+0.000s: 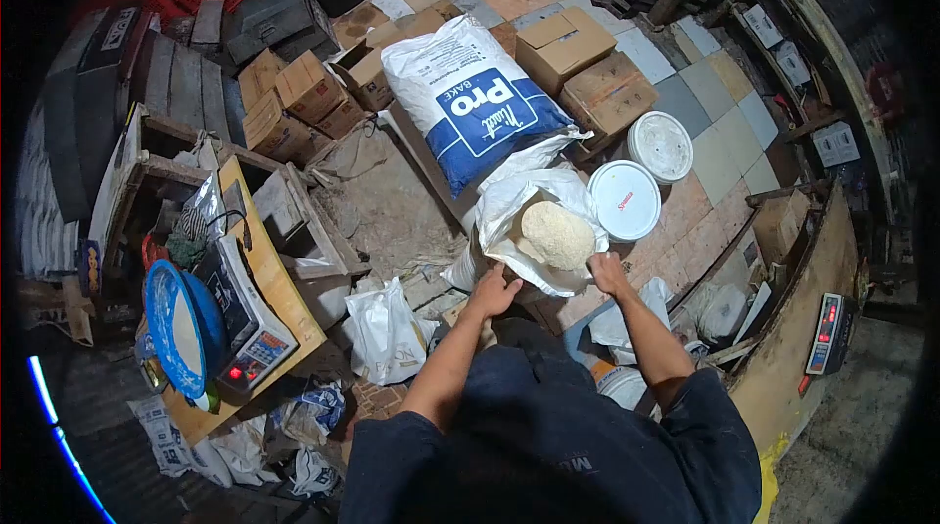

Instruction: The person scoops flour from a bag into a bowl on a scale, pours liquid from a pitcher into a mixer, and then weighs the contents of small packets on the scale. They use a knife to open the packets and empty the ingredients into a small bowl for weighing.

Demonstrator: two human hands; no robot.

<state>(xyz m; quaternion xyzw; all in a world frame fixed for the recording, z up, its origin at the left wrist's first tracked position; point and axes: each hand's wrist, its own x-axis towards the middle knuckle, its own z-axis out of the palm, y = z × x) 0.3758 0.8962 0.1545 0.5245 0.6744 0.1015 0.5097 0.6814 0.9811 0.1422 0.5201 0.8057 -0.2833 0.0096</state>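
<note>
An open white sack [499, 199] stands in front of me, its mouth spread wide around a pale, cream-coloured powder [558, 235]. My left hand [493, 293] has its fingers closed on the near left part of the rim. Over on the right, my right hand [608, 272] grips the rim in a closed fist. Behind the open sack lies a full blue and white sack [490, 115] printed "Pro Bake". A white lidded bucket [625, 201] stands just right of the open sack.
A second white bucket [660, 147] and cardboard boxes [609, 93] stand beyond. On the left, a blue basin [174, 323] holding pale powder sits on a scale [250, 328] with a lit display. Another scale [830, 333] is at right. A white plastic bag [385, 336] lies near my left arm.
</note>
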